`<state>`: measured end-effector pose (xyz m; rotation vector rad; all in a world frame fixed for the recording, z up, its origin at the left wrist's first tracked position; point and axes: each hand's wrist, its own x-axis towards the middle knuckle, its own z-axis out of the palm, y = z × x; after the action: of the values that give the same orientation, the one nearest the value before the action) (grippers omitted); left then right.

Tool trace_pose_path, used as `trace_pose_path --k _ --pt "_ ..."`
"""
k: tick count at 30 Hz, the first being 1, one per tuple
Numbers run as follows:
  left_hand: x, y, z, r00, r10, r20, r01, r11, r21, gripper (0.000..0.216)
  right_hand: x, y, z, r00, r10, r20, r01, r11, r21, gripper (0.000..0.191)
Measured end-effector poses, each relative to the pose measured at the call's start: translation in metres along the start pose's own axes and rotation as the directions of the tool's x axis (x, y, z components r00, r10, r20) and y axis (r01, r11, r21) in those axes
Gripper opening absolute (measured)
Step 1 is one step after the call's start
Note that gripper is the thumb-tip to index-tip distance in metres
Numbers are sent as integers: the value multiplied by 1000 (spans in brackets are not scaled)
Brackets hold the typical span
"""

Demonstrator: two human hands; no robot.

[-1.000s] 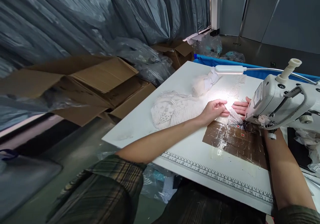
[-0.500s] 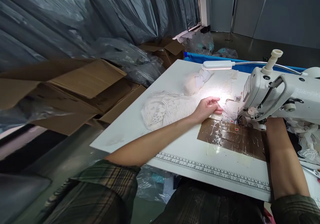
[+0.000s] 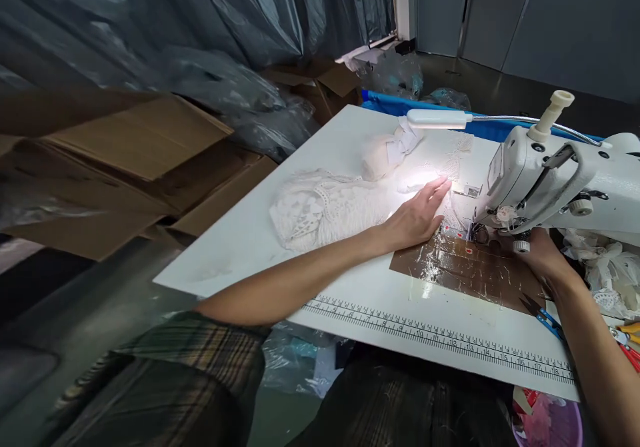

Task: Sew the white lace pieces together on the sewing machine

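Observation:
My left hand (image 3: 419, 215) lies flat with fingers stretched out on white lace fabric (image 3: 345, 207), just left of the needle area. The lace spreads leftward over the table in a loose heap. A white sewing machine (image 3: 555, 180) stands at the right, its presser foot and needle close to the lace edge. My right hand (image 3: 540, 255) is under the machine arm, right of the needle. The machine head hides its fingers. Brown tape-like sheeting (image 3: 465, 270) covers the table in front of the needle. Blue-handled thread snips (image 3: 546, 320) lie near my right forearm.
A lit lamp (image 3: 437, 119) on a bendy neck hangs over the lace. A printed ruler (image 3: 425, 336) runs along the front edge. Lace scraps (image 3: 607, 270) and orange-handled scissors (image 3: 631, 328) lie at the right. Open cardboard boxes (image 3: 140, 134) stand left of the table (image 3: 220, 260).
My left hand has gone from curled fingers to stretched ones, flat on the lace. My right hand has drawn back from behind the machine head, its arm moving right. The snips have come into view.

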<state>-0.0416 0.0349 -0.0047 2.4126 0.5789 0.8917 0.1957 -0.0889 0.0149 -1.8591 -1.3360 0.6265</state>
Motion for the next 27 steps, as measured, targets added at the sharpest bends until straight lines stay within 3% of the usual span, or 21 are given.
trace_pose_path --k 3,8,15,27 --pt "-2 1 5 985 160 58 -167 973 162 22 -15 -4 10 995 -17 102 23 998 -57 27" --pt "-2 5 9 931 258 258 -294 949 112 23 -20 -6 25 993 -57 101 63 997 -53 29" --pt "-1 3 6 927 231 296 -300 929 215 31 -20 -2 26 997 -11 70 16 997 -71 36" --pt "-3 4 11 937 230 263 -273 952 139 27 -24 1 34 992 125 -28 -128 984 -124 38"
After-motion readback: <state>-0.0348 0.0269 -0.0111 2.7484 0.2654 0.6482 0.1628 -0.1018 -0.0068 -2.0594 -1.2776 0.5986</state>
